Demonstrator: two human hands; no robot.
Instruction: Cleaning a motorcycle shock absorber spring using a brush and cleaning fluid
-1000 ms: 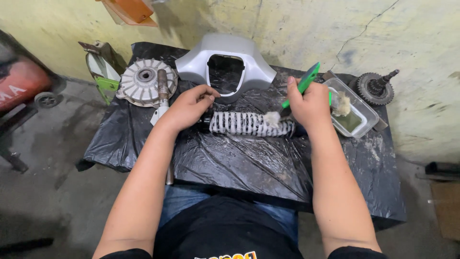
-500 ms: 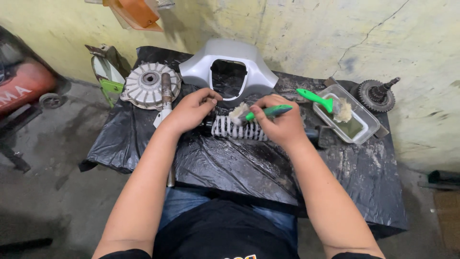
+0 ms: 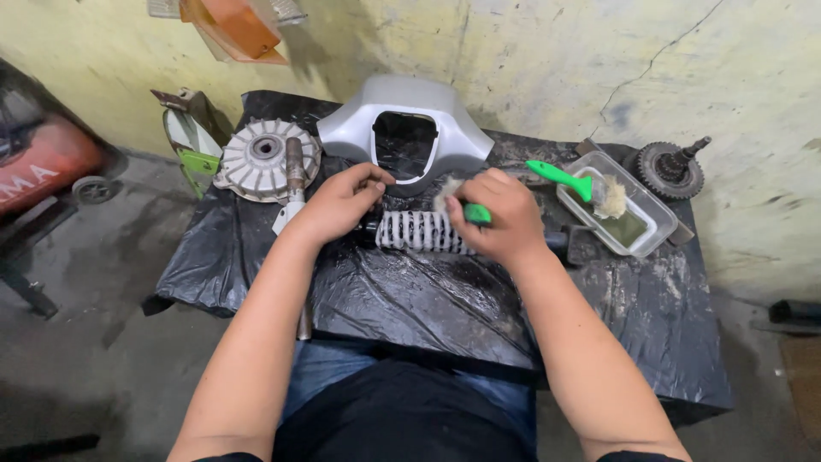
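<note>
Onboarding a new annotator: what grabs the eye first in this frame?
Mid-table, the right hand presses a green-handled brush onto a coil-spring shock absorber, which the left hand steadies at its left end. Just behind sits a silver handlebar cover, with a second green brush lying in a clear tray to the right.

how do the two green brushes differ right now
The brush in the right hand shows only a stub of green handle, its bristles on the coil spring. The other brush lies unheld, its whole handle showing, bristles in the clear tray. Both have green handles and pale bristles.
</note>
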